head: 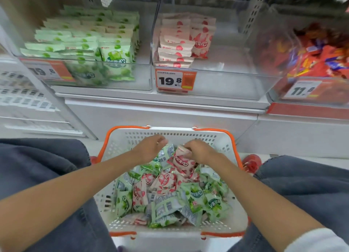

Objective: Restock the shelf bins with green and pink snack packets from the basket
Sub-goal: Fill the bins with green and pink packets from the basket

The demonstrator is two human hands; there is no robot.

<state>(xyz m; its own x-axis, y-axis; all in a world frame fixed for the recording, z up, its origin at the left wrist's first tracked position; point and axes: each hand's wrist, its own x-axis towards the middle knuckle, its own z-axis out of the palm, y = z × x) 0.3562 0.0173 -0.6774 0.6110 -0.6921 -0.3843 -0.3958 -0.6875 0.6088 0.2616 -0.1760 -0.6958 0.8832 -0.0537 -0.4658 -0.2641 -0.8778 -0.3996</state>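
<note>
Down in the white plastic basket, the right hand pinches a pink snack packet, likely for the half-empty clear bin above. The left hand touches a green packet; grip unclear.

Blurred price tag under green packets

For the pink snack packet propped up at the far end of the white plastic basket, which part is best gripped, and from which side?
Probably its crimped top edge, from above: the pink snack packet stands tilted on the pile in the white plastic basket, upper end free, lower end tucked among other packets. The right hand pinches there.
</note>
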